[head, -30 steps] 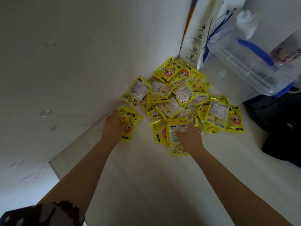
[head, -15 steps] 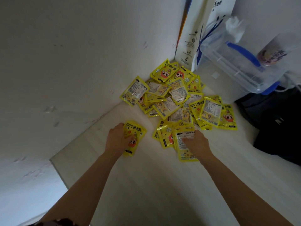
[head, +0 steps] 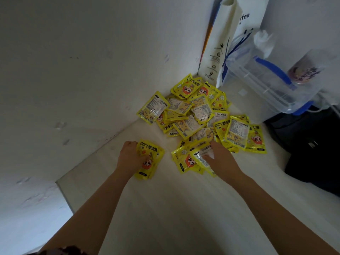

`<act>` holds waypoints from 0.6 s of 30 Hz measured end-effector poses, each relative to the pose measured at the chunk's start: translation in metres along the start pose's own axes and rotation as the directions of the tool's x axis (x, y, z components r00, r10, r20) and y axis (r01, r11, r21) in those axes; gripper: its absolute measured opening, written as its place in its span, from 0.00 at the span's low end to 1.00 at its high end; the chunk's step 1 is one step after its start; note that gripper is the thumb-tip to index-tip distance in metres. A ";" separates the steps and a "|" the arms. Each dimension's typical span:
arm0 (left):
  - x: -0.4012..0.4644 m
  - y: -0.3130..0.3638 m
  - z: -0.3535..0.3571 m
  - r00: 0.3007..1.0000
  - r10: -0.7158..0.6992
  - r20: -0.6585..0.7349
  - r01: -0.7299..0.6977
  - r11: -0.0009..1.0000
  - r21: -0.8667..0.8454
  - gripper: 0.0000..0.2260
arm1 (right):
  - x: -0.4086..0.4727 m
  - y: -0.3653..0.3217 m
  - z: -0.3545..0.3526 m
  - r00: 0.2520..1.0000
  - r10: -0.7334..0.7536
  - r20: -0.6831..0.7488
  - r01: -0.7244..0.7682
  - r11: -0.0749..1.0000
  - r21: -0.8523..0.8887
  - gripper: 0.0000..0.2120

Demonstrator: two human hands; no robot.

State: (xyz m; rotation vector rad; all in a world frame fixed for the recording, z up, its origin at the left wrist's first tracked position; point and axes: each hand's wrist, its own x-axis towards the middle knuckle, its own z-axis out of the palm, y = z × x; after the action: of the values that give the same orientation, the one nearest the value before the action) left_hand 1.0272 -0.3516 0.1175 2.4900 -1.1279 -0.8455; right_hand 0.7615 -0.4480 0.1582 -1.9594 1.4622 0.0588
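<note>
Partly hidden under your left hand (head: pixel 131 159), a small stack of glossy yellow foil packets (head: pixel 153 155) lies on the pale wood-grain surface (head: pixel 165 208), its long axis running away from you. The thumb pinches it and the fingertips are unseen. Your right hand (head: pixel 221 160), fingers together, presses a label-side-up crinkled packet (head: pixel 199 157) at the near edge of the loose yellow heap (head: pixel 200 115).

Lone packet (head: pixel 151 157) — left of pile (head: pixel 201 115)

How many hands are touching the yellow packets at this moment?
2. The left hand holds a small separate stack of glossy yellow foil packets; the right hand rests on a yellow packet at the near edge of the big pile. No other hand shows.
</note>
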 end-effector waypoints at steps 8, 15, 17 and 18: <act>0.001 -0.001 -0.001 1.000 -0.031 0.002 0.031 0.999 -0.034 0.17 | 0.023 -0.013 -0.005 0.972 -0.174 0.155 0.209 0.946 -0.248 0.16; -0.002 -0.003 0.000 0.999 -0.039 0.008 0.040 0.994 -0.100 0.13 | 0.044 -0.018 0.013 0.893 -0.359 0.273 0.450 0.723 -0.524 0.19; -0.003 -0.002 0.000 0.999 -0.046 0.009 0.047 0.993 -0.112 0.12 | 0.047 -0.023 0.015 0.881 -0.352 0.315 0.472 0.692 -0.546 0.22; -0.003 -0.001 -0.001 0.999 -0.051 0.011 0.052 0.991 -0.119 0.12 | 0.047 -0.026 0.016 0.876 -0.344 0.338 0.481 0.672 -0.563 0.23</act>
State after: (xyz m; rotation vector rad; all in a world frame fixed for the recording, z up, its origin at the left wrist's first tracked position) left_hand 1.0263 -0.3488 0.1192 2.4290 -0.9885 -0.9098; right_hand 0.8072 -0.4751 0.1389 -2.7008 0.8682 0.6100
